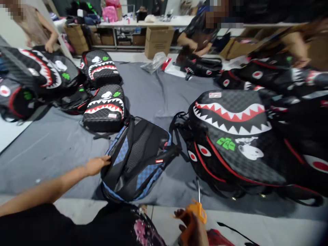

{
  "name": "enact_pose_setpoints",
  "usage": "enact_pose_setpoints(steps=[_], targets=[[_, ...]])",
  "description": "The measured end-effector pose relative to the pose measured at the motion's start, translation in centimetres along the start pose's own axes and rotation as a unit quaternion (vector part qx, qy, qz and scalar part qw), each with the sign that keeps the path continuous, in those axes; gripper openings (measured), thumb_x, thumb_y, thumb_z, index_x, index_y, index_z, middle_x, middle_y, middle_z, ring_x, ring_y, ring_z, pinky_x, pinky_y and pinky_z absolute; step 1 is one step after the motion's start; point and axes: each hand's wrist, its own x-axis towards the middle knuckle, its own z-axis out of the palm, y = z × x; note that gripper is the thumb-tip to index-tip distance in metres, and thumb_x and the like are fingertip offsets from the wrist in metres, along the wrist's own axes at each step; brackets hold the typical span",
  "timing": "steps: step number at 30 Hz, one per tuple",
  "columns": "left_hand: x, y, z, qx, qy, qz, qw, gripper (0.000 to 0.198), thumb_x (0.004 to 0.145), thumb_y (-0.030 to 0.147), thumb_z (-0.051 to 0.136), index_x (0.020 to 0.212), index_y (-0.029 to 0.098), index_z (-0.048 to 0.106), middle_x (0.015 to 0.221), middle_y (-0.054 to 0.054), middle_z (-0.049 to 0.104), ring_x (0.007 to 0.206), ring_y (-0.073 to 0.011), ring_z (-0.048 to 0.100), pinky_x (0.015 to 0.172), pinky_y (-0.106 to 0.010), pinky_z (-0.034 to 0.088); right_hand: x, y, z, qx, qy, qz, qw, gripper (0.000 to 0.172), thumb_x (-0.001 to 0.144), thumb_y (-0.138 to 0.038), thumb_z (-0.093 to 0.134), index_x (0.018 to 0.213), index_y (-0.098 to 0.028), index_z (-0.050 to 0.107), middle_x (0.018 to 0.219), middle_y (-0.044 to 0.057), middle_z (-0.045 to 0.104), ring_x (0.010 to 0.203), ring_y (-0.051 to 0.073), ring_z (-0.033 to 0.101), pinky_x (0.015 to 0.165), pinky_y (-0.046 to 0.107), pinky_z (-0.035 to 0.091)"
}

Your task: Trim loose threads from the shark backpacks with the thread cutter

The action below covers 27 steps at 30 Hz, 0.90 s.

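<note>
A blue-and-black checkered backpack [139,147] lies on the grey cloth in front of me, its straps and padded back facing up. At its left edge my left hand [98,165] is closed, with the fingertips partly hidden against the bag's side. My right hand [193,229], low in the view, is closed around scissors [198,206] with orange handles, the metal blades pointing away from me. To the right of the blue bag sits a large black backpack [230,133] with a shark-mouth print, apart from the scissors.
Smaller shark-mouth backpacks [105,109] stand on the left, and more black bags [266,73] are piled at the right. A clear plastic bag [155,63] lies toward the back. Several people work around the far side. A cardboard box [159,41] stands behind the cloth.
</note>
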Motion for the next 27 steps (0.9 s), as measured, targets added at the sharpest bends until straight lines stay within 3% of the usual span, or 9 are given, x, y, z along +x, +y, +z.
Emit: enact_pose_setpoints(steps=[4, 7, 9, 14, 18, 20, 23, 25, 27], targets=[[-6.1, 4.7, 2.3, -0.017, 0.049, -0.126, 0.991, 0.056, 0.098, 0.04, 0.038, 0.15, 0.02, 0.036, 0.153, -0.012, 0.041, 0.14, -0.0243, 0.04, 0.112, -0.041, 0.038, -1.5, 0.7, -0.5, 0.053, -0.061, -0.044, 0.996, 0.053, 0.078, -0.067, 0.058, 0.103, -0.021, 0.064, 0.105, 0.012, 0.073, 0.101, 0.032, 0.069, 0.065, 0.036, 0.055], [-7.7, 8.2, 5.2, 0.026, 0.026, -0.214, 0.976, 0.082, 0.089, 0.053, 0.055, 0.156, 0.019, 0.022, 0.16, -0.019, 0.021, 0.146, -0.0352, 0.028, 0.111, -0.052, 0.035, -2.4, -0.7, -0.6, 0.023, -0.116, -0.107, 0.987, 0.055, 0.076, -0.068, 0.06, 0.099, -0.018, 0.063, 0.093, 0.012, 0.073, 0.085, 0.03, 0.071, 0.067, 0.037, 0.057], [-8.6, 9.3, 6.9, 0.064, 0.012, -0.235, 0.97, 0.086, 0.086, 0.05, 0.062, 0.156, 0.02, 0.02, 0.16, -0.022, 0.02, 0.145, -0.0374, 0.029, 0.11, -0.052, 0.035, -2.7, -1.8, -0.6, 0.035, -0.123, -0.112, 0.985, 0.058, 0.075, -0.072, 0.058, 0.096, -0.018, 0.06, 0.079, 0.01, 0.071, 0.073, 0.029, 0.07, 0.067, 0.04, 0.057], [-11.8, 8.4, 8.5, 0.109, 0.062, -0.224, 0.966, 0.078, 0.085, 0.029, 0.064, 0.154, 0.018, 0.028, 0.157, -0.023, 0.028, 0.141, -0.0366, 0.035, 0.112, -0.052, 0.031, -6.2, -1.1, 0.6, 0.147, -0.213, -0.061, 0.964, 0.065, 0.079, -0.076, 0.05, 0.114, -0.021, 0.054, 0.094, 0.009, 0.072, 0.09, 0.03, 0.07, 0.08, 0.045, 0.057], [-12.8, 6.7, 7.9, -0.079, 0.126, -0.178, 0.973, 0.056, 0.093, 0.02, 0.046, 0.148, 0.016, 0.039, 0.151, -0.017, 0.043, 0.136, -0.0271, 0.045, 0.113, -0.042, 0.034, -8.3, 0.3, 2.5, -0.018, -0.231, -0.171, 0.958, 0.056, 0.081, -0.07, 0.052, 0.105, -0.019, 0.06, 0.084, 0.009, 0.072, 0.079, 0.027, 0.068, 0.078, 0.041, 0.055], [-12.8, 5.8, 7.3, -0.264, 0.143, -0.182, 0.937, 0.049, 0.097, 0.035, 0.043, 0.144, 0.02, 0.045, 0.139, -0.013, 0.057, 0.122, -0.0236, 0.059, 0.103, -0.038, 0.046, -7.2, -1.4, 3.6, -0.158, -0.23, -0.249, 0.927, 0.05, 0.083, -0.064, 0.053, 0.103, -0.019, 0.061, 0.078, 0.007, 0.071, 0.072, 0.025, 0.066, 0.075, 0.038, 0.053], [-12.4, 4.3, 6.8, -0.536, 0.056, -0.229, 0.811, 0.064, 0.095, 0.064, 0.035, 0.126, 0.013, 0.058, 0.107, -0.016, 0.073, 0.083, -0.0204, 0.072, 0.072, -0.031, 0.057, -3.9, -6.7, 6.0, -0.311, -0.23, -0.278, 0.879, 0.044, 0.09, -0.056, 0.042, 0.106, -0.019, 0.059, 0.071, 0.004, 0.068, 0.063, 0.022, 0.064, 0.066, 0.034, 0.052], [-12.0, 3.3, 6.8, -0.627, 0.002, -0.28, 0.727, 0.071, 0.093, 0.07, 0.031, 0.11, 0.008, 0.061, 0.091, -0.017, 0.074, 0.067, -0.0178, 0.071, 0.057, -0.025, 0.054, -1.9, -10.6, 8.3, -0.415, -0.17, -0.274, 0.851, 0.044, 0.093, -0.053, 0.038, 0.112, -0.018, 0.058, 0.073, 0.005, 0.07, 0.062, 0.021, 0.066, 0.064, 0.032, 0.051], [-11.5, 2.4, 6.8, -0.659, -0.016, -0.328, 0.676, 0.067, 0.095, 0.067, 0.03, 0.104, 0.008, 0.061, 0.083, -0.015, 0.074, 0.062, -0.0165, 0.07, 0.053, -0.023, 0.052, -0.9, -13.1, 10.9, -0.529, -0.065, -0.27, 0.802, 0.048, 0.096, -0.052, 0.034, 0.119, -0.016, 0.057, 0.084, 0.011, 0.072, 0.074, 0.023, 0.069, 0.069, 0.032, 0.049]])
